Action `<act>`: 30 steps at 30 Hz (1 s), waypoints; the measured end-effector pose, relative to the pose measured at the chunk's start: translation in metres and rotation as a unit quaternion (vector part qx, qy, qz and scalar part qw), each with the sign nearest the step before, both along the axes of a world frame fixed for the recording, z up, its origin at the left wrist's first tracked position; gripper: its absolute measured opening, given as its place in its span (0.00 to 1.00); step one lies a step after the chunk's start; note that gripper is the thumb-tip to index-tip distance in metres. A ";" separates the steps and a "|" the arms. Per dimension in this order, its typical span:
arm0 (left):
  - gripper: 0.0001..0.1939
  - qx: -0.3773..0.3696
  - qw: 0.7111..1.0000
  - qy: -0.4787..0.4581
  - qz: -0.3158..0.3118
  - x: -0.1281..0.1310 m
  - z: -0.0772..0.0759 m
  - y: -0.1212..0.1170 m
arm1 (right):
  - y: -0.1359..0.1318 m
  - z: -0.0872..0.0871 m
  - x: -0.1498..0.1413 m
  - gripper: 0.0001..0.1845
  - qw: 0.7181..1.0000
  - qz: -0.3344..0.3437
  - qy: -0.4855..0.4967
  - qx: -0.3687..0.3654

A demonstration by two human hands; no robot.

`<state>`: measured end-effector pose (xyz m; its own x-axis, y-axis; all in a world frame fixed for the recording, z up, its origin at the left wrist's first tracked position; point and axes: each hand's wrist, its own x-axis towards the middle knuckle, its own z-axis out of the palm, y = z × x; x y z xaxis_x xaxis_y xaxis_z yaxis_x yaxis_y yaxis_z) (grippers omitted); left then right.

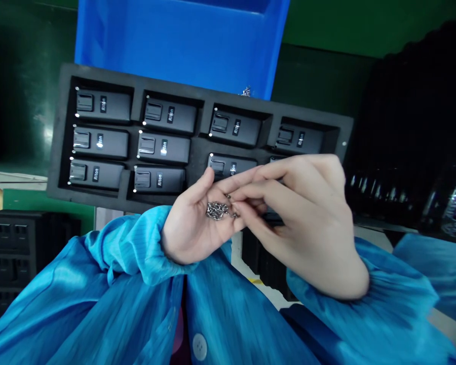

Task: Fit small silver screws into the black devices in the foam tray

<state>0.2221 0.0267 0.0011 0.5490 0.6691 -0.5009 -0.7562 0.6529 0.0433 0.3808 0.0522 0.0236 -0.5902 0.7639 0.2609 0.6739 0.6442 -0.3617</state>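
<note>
My left hand (pixel 192 223) is turned palm up, its thumb raised, and cups a small heap of silvery screws (pixel 216 210). Over that palm my right hand (pixel 307 218) comes in from the right, thumb and forefinger pinched together at the edge of the heap. A tiny screw (pixel 228 196) shows at those fingertips. Beyond both hands lies a black foam tray (pixel 203 96) with rows of black devices (pixel 163 147) labelled "Riton", white dots at their corners. My hands cover part of the tray's near right side.
Behind the tray stands a blue bin (pixel 182 45), with more small metal pieces (pixel 247 91) at its near right corner. Stacked black trays (pixel 11 253) are at the lower left. Dark objects, too dim to name, fill the right side. The work surface is green.
</note>
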 end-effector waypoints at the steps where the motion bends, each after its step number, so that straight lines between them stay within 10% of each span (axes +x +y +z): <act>1: 0.36 -0.003 1.000 -0.014 0.004 0.000 0.000 0.000 | 0.000 0.000 -0.001 0.02 1.000 0.003 -0.009 -0.003; 14: 0.37 -0.028 1.000 0.002 0.010 0.009 0.005 0.002 | -0.002 -0.001 -0.008 0.08 0.999 0.005 -0.049 -0.009; 21: 0.36 -0.020 1.000 -0.014 0.013 -0.008 -0.001 0.004 | 0.003 0.015 0.038 0.08 0.998 -0.052 0.040 -0.022; 30: 0.34 -0.003 0.997 0.011 0.073 -0.024 0.000 0.007 | 0.015 -0.023 0.067 0.05 0.975 -0.085 -0.042 -0.200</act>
<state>0.1978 0.0334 0.0011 0.4352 0.7382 -0.5155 -0.8418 0.5367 0.0579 0.4477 0.0671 0.0002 -0.4523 0.8835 -0.1217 0.7970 0.3391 -0.4997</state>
